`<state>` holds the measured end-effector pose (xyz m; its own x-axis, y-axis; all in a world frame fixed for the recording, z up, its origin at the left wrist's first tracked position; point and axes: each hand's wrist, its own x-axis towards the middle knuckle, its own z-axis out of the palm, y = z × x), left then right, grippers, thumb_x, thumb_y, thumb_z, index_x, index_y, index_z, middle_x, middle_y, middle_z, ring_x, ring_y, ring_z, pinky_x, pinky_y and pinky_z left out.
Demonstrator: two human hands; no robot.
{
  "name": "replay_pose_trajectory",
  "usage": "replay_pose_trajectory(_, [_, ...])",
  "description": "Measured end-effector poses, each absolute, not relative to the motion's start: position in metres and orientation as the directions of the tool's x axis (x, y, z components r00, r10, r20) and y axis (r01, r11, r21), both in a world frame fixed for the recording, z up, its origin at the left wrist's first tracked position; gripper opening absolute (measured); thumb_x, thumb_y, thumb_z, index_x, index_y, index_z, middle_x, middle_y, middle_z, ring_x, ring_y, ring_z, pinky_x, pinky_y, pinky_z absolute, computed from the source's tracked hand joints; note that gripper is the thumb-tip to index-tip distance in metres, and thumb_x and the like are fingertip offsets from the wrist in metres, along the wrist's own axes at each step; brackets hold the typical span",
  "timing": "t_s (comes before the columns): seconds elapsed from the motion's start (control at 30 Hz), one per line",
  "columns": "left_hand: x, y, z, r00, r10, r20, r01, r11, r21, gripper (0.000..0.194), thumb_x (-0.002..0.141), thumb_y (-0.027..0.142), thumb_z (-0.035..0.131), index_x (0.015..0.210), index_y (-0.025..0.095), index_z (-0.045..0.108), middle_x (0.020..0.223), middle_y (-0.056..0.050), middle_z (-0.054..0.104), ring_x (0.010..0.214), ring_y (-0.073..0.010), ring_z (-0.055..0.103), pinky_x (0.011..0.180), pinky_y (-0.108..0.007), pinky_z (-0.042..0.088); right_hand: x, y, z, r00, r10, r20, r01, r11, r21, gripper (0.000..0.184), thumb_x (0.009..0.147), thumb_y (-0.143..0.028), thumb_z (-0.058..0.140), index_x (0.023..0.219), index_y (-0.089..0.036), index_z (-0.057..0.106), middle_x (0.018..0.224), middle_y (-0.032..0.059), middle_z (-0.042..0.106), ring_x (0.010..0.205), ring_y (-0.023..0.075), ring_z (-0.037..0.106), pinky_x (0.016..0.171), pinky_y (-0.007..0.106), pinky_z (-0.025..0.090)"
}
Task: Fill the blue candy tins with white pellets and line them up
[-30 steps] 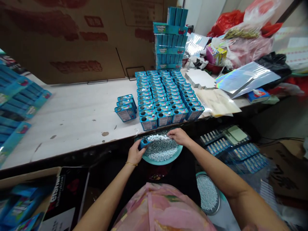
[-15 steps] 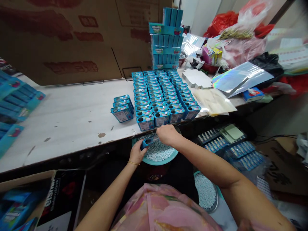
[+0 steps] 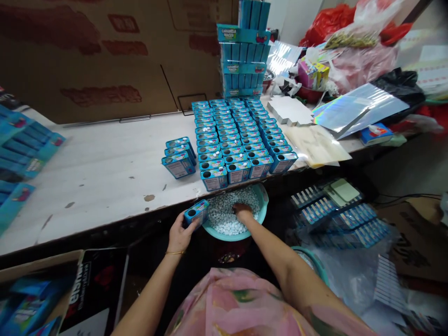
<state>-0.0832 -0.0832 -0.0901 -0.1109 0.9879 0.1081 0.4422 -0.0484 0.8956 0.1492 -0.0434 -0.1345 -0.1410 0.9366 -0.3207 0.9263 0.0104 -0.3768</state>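
Observation:
My left hand (image 3: 180,233) is closed around a small blue candy box (image 3: 196,211), tilted by the left rim of a turquoise basin (image 3: 263,219). White candies (image 3: 224,214) fill the basin. Into them reaches my right hand (image 3: 244,212); its fingertips are buried, so what they hold is hidden. Above the basin, rows of similar blue boxes (image 3: 238,170) stand close together on the white table (image 3: 105,177), with dark round openings on their tops and white bits on some. A short row of further blue boxes (image 3: 178,163) stands to their left.
Stacked display cartons (image 3: 241,67) rise behind the rows. A big cardboard box (image 3: 115,65) lines the table's back. Clear sheets (image 3: 360,109) and bags lie at right. Filled blue trays (image 3: 339,214) sit low right, and an open carton (image 3: 70,280) stands low left.
My right hand has moved from beside the box down into the candies. My left hand has shifted left and a little lower with the box, whose top now shows.

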Motion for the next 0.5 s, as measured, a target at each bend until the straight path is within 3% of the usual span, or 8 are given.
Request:
replay_pose_trajectory(0.23, [-0.087, -0.084, -0.091, -0.116, 0.986, 0.120, 0.452, -0.055, 0.890, 0.047, 0.064, 0.042, 0.058, 0.101, 0.015, 0.052, 0.095, -0.006, 0.061, 0.088, -0.0195, 0.056, 0.085, -0.034, 0.041, 0.179, -0.041, -0.139, -0.120, 0.959, -0.255, 0.866, -0.024, -0.499, 0.030, 0.079, -0.023, 0.041, 0.103, -0.025, 0.060, 0.103, 0.0005, 0.063, 0.094, 0.0139, 0.055, 0.074, 0.020, 0.040])
replay_pose_trajectory(0.5, [-0.066, -0.075, -0.096, -0.024, 0.976, 0.216, 0.540, -0.169, 0.825, 0.045, 0.064, 0.040, 0.056, 0.101, 0.014, 0.053, 0.098, -0.006, 0.060, 0.091, -0.0194, 0.055, 0.085, -0.033, 0.041, 0.209, -0.050, -0.080, -0.189, 0.981, -0.053, 0.755, 0.111, -0.647, 0.021, 0.073, -0.021, 0.049, 0.086, -0.023, 0.066, 0.076, -0.0008, 0.067, 0.076, 0.0130, 0.058, 0.065, 0.020, 0.040])
